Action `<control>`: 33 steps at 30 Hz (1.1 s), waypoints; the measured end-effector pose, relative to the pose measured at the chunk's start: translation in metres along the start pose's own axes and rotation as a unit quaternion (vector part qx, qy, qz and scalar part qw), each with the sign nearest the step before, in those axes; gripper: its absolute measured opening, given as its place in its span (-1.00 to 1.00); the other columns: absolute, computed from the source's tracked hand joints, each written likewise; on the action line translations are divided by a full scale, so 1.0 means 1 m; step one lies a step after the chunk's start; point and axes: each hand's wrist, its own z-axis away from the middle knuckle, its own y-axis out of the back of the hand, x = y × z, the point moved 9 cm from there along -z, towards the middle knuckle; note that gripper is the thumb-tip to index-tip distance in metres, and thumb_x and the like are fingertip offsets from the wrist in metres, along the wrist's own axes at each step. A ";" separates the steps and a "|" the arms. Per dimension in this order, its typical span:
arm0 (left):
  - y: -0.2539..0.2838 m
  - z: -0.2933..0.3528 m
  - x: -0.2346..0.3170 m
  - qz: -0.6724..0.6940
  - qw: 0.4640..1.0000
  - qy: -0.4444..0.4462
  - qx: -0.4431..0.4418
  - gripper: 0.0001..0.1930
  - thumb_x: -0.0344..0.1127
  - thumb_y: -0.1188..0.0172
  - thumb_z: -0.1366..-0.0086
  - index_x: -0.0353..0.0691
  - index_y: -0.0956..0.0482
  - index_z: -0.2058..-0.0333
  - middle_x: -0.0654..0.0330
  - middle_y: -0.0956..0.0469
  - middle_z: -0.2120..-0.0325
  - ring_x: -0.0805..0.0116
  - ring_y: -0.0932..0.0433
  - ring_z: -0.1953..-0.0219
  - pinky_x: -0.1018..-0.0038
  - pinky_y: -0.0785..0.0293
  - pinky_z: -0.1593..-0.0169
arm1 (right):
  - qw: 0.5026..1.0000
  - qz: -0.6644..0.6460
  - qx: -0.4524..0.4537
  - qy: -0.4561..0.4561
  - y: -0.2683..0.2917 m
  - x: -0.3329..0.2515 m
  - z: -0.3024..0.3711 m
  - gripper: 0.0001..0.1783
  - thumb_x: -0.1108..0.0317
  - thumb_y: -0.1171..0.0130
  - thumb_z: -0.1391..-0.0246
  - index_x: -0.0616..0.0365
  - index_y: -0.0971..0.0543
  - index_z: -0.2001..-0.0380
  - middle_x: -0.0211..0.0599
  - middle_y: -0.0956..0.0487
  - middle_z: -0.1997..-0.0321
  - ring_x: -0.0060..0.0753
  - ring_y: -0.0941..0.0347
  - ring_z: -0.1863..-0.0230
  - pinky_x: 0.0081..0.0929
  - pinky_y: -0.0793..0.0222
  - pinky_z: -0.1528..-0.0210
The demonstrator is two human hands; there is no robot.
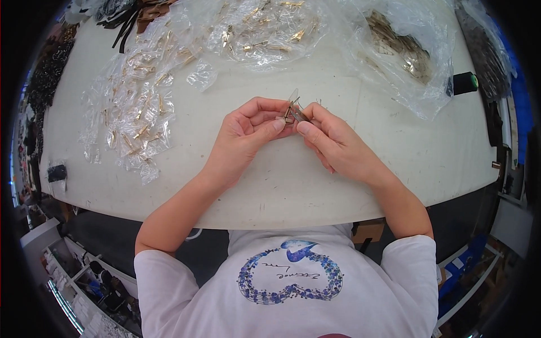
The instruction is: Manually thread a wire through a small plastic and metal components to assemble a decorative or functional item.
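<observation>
- White worktable (349, 169) under me, heaps of clear packets (135, 112) far-left of my grip.
- Left hand (245, 135), right hand (332, 143): fingertips pinched on one small gold clip (292, 110).
- Clip sits between both thumbs, sleeve end poking up beyond my fingers.

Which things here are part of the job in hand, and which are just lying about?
In hand:
left hand
right hand
gold clip with its clear sleeve, pinched between both hands
bagged clips, left pile

Lying about:
black spool
black straps
table
</observation>
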 end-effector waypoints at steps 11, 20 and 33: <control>-0.002 0.002 -0.002 -0.024 0.999 0.013 -0.017 -0.72 -0.49 -0.14 -0.38 -0.33 -0.48 -0.05 0.11 -0.60 0.06 0.37 -0.61 0.01 0.40 -0.53 -0.18 | 0.998 -0.064 -0.022 0.019 -0.001 0.002 -0.002 -0.78 0.21 0.04 -0.40 0.11 -0.38 0.28 -0.61 -0.27 0.52 -0.77 -0.11 0.51 -0.68 -0.04 0.49; -0.005 0.003 0.001 -0.035 0.999 0.018 -0.013 -0.74 -0.48 -0.16 -0.37 -0.35 -0.49 -0.02 0.11 -0.61 0.07 0.38 -0.60 0.02 0.41 -0.54 -0.15 | 0.996 -0.086 -0.034 -0.001 0.000 0.003 0.000 -0.77 0.19 0.09 -0.42 0.08 -0.39 0.29 -0.61 -0.28 0.53 -0.77 -0.09 0.58 -0.69 -0.02 0.56; 0.011 0.004 0.014 -0.011 0.999 -0.005 0.047 -0.81 -0.42 -0.22 -0.36 -0.25 -0.55 0.07 0.18 -0.62 0.16 0.44 -0.60 0.12 0.47 -0.51 -0.01 | 0.875 0.357 0.235 0.226 0.079 -0.061 0.035 -0.80 0.26 -0.33 -0.06 0.15 -0.61 0.36 -0.37 -0.57 0.41 -0.42 -0.48 0.46 -0.48 -0.39 0.38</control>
